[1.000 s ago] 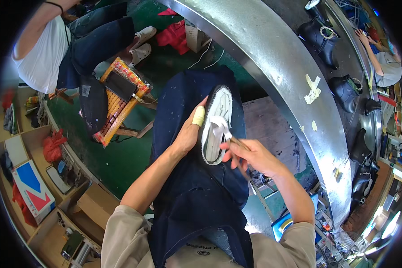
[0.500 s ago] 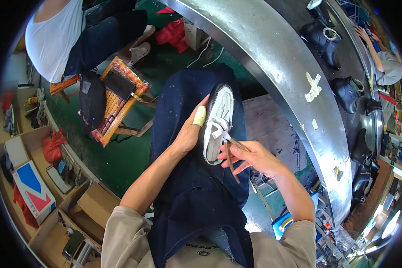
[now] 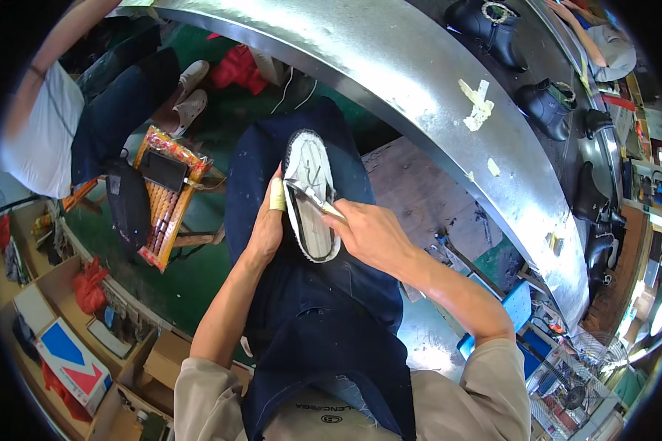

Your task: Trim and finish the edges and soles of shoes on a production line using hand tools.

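An unsoled shoe (image 3: 312, 231) lies bottom up on my lap, its pale insole ringed by a gathered, rough edge and dark upper. My left hand (image 3: 267, 228), with a pale yellow wrap on one digit, is closed around its left side. My right hand (image 3: 366, 229) is closed on what looks like a pair of pincers (image 3: 318, 200); its handles are mostly hidden in the palm. The tool's metal head reaches across the insole to the shoe's left edge, close to the wrapped digit. Whether its jaws bite the edge is too small to tell.
A curved metal bench (image 3: 419, 66) runs along the front and right, with black boots (image 3: 544, 106) beyond it. A slatted stool (image 3: 171, 198) holding a phone and black bag stands left, beside a seated person (image 3: 44, 125). Wooden boxes (image 3: 59, 283) are lower left; a fan (image 3: 574, 397) is lower right.
My right hand has turned and moved up-left, bringing the pincers across the insole; their spread handles are now enclosed. The shoe has tilted leftward, and the head view has shifted.
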Demonstrator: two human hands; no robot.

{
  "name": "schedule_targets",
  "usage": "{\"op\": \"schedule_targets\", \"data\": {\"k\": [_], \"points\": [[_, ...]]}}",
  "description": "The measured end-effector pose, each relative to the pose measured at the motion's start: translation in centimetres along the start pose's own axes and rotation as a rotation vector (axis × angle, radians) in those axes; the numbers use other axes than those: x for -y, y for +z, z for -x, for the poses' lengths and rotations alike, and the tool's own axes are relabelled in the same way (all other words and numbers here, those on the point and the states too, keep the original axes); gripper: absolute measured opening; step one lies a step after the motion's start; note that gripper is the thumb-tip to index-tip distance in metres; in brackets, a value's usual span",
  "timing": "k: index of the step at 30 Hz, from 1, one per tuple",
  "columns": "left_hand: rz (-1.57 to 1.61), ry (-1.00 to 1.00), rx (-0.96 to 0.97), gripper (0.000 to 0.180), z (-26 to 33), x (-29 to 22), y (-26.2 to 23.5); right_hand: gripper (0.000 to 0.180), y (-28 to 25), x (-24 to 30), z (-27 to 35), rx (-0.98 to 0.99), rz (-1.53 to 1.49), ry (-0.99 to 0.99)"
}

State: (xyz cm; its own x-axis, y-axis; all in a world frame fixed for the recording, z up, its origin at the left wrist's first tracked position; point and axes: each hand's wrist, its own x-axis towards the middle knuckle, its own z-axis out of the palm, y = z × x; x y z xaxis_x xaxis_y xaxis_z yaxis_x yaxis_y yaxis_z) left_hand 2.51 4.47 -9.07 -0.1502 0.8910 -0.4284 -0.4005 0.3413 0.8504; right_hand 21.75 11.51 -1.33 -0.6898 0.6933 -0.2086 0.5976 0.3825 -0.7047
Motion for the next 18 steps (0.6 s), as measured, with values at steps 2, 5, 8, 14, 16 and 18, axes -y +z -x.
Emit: {"op": "schedule_targets", "data": {"k": [2, 5, 8, 14, 16, 18], "points": [[-0.130, 0.063, 0.024, 0.065, 0.0, 0.1, -0.2, 0.025, -0.8, -0.4, 0.1, 0.002, -0.079, -0.003], [-0.194, 0.116, 0.080, 0.070, -0.2, -0.2, 0.5, 0.023, -3.3, -1.2, 0.4, 0.002, -0.036, -0.129], [-0.227, 0.170, 0.086, 0.070, 0.2, -0.8, 1.0, 0.021, -5.8, 0.1, -0.8, 0.245, 0.231, -0.091], [-0.138, 0.096, 0.066, 0.074, 0.6, 0.4, 0.4, 0.021, -5.9, 1.4, -1.6, 0.294, 0.370, -0.189], [0.001, 0.027, 0.037, 0.072, 0.3, 0.1, 0.8, 0.026, -4.4, -0.5, -1.4, 0.225, 0.257, -0.096], [0.223, -0.047, 0.112, 0.068, 0.0, -1.3, 1.2, 0.028, -1.7, -2.3, -0.1, 0.140, 0.178, -0.068]]}}
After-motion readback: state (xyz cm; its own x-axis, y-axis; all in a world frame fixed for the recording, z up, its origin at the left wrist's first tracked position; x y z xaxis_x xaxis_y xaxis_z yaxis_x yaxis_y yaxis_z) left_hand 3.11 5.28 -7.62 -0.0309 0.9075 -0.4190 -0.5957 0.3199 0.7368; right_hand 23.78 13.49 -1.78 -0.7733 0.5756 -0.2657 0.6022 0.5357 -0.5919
